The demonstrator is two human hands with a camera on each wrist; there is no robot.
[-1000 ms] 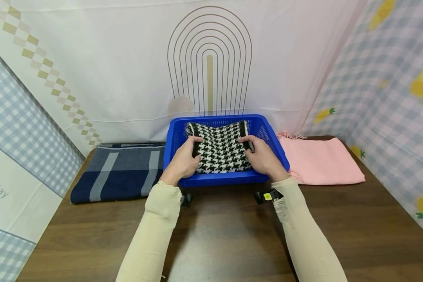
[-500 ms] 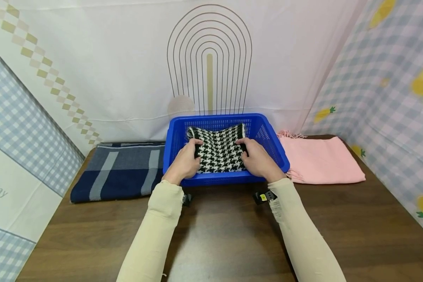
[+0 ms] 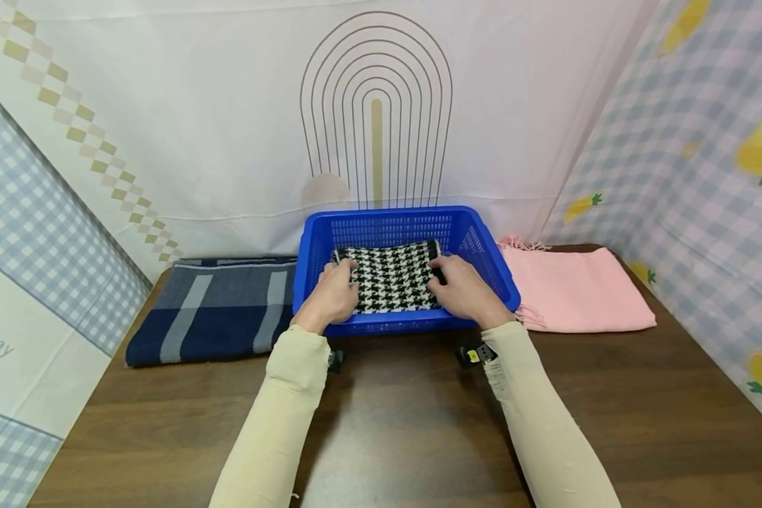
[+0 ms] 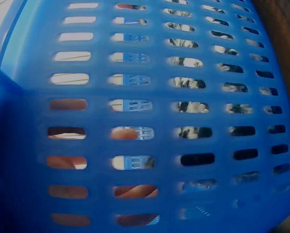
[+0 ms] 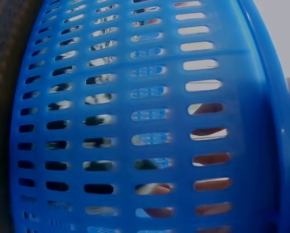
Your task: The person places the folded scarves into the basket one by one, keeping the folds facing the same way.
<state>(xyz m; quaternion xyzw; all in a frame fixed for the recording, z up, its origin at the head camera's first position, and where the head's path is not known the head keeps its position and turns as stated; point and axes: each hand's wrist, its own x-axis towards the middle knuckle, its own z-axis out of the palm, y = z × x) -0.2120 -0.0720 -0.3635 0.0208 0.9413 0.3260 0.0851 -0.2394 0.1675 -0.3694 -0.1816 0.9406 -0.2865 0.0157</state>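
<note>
A folded black-and-white houndstooth scarf (image 3: 394,279) lies inside a blue plastic basket (image 3: 394,321), sagging slightly across its middle. My left hand (image 3: 334,293) reaches over the front rim and grips the scarf's left side, its thumb toward the middle. On the opposite side my right hand (image 3: 462,288) grips the right edge, with dark cloth between thumb and index finger. The fingers under the scarf are hidden. Both wrist views face the basket's slotted front wall (image 4: 96,92); bits of the scarf (image 5: 99,99) and of the hands show through the slots.
A folded navy and grey checked scarf (image 3: 219,310) lies left of the basket on the brown wooden table (image 3: 406,423). To the right is a folded pink fringed scarf (image 3: 581,289). A white patterned cloth (image 3: 241,127) hangs close behind the basket.
The houndstooth scarf has sunk lower and flatter into the basket, with both hands going down alongside it. More of the basket's back wall shows above the scarf. The basket stays in place.
</note>
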